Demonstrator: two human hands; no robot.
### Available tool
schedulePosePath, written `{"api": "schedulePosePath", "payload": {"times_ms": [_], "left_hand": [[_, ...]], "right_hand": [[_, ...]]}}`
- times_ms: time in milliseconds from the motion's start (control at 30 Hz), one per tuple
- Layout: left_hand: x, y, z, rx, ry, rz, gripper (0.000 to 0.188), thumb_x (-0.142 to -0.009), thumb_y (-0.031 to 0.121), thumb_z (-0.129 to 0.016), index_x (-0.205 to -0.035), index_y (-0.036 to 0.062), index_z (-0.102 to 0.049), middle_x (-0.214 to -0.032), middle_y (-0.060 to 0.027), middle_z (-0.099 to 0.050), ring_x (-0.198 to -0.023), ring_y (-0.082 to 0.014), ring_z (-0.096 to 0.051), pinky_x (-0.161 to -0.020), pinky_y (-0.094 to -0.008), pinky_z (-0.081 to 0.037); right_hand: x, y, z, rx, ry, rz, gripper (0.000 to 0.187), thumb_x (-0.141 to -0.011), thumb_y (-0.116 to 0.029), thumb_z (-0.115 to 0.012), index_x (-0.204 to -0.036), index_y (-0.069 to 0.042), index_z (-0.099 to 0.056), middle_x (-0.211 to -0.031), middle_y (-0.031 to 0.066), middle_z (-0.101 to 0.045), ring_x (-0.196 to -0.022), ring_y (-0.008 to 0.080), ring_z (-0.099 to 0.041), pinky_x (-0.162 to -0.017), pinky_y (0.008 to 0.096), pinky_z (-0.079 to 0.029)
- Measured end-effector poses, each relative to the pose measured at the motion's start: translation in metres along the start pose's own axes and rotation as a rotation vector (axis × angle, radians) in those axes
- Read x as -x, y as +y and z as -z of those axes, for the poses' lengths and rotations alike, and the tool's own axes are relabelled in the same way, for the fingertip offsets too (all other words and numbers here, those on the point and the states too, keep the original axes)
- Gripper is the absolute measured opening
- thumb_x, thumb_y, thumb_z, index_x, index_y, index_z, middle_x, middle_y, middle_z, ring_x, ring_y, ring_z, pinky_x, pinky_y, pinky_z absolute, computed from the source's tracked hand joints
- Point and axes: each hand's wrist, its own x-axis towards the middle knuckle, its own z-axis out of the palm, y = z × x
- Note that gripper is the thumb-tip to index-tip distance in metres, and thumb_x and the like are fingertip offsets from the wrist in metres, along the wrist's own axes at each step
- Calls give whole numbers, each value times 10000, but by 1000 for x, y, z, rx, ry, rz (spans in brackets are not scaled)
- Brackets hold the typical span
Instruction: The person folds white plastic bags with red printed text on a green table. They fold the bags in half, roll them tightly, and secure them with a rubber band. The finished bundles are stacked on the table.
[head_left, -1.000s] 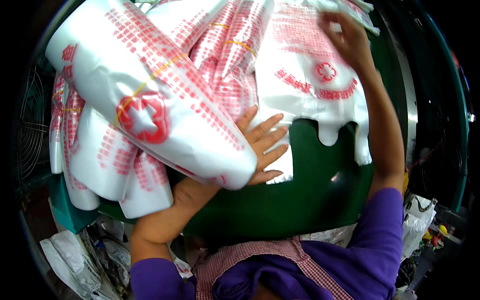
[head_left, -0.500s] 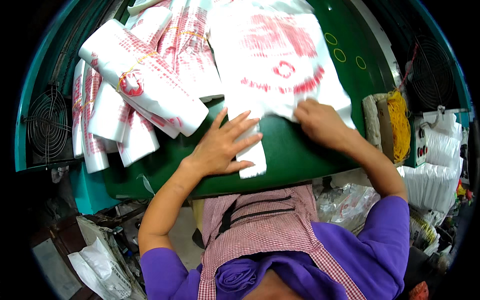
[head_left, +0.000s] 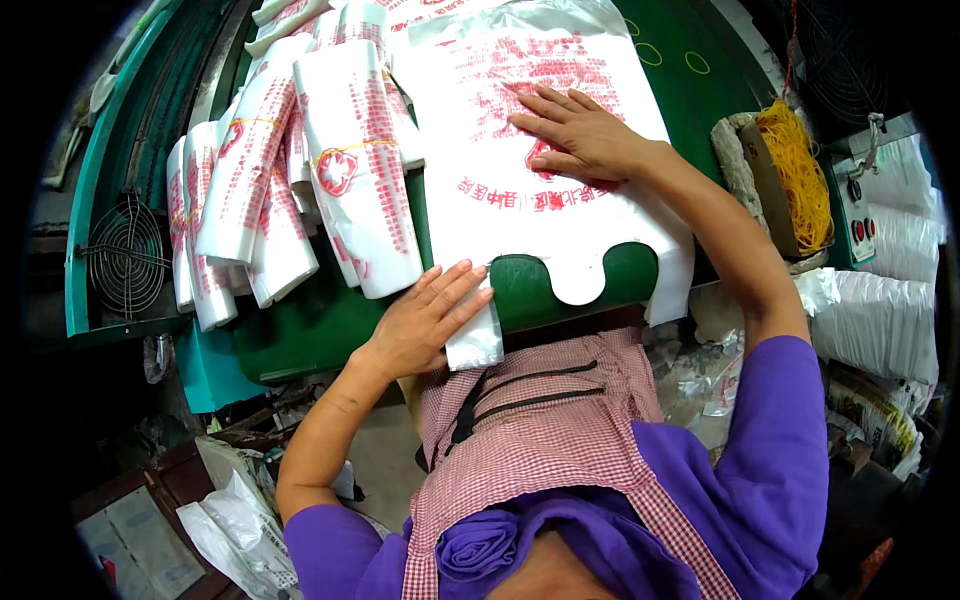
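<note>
A white plastic vest-style bag with red print lies spread on the green tabletop, its cut-out edge, rounded tab and two handles toward me. My left hand rests on its left handle with the fingers stretched out. That handle reaches past the table's front edge. Flat on the printed middle lies my right hand, open and fingers spread, covering part of the red emblem. The right handle hangs near the front edge, untouched.
To the left are piled several rolled bundles of printed bags with yellow rubber bands. Loose bands lie at the far right. A box of yellow rubber bands stands beside a control box with red buttons. White bag stacks sit further right.
My right hand has gone from the bag's near edge up onto its printed middle and flattened out. The near edge now lies smooth, with tab and right handle showing. My left hand stays on the left handle.
</note>
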Motion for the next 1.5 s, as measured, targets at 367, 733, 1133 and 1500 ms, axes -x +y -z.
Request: {"api": "schedulePosePath", "payload": {"times_ms": [367,733,1133,1500], "left_hand": [[-16,-35,-1,159,265,159,409,-740,52,-692,-1127,102,-570,-1399,-111,-473,-1355,-331,-368,-1106,-493,-254],[-108,-18,49,573,382,252,158,-918,117,-556,-991,-3,-627,-768,-146,-645,-667,-237,-633,-627,-309,-476],[-91,13,18,72,232,-102,595,-744,168,-646,-1324,177,-517,-1395,-147,-455,-1253,-345,-471,-1034,-494,-379],[-161,-68,59,497,-37,319,270,-909,288,-536,-938,53,-663,-821,-174,-658,-758,-353,-632,-682,-425,-481]], "right_hand": [[220,-32,21,118,-110,-148,904,-657,-303,-802,-1434,-246,-345,-1538,97,-239,-1432,323,-173,-1130,520,-185],[171,-15,50,-729,190,-15,162,-843,-23,-609,-1004,-30,-605,-1091,115,-642,-1058,308,-598,-919,399,-451],[72,-56,32,-298,24,-241,235,-865,-305,-625,-963,-93,-605,-1015,112,-650,-873,296,-641,-647,409,-497],[67,-56,77,-356,157,36,598,-857,-279,-647,-1360,-35,-433,-1400,188,-429,-1334,360,-364,-1084,425,-318]]}}
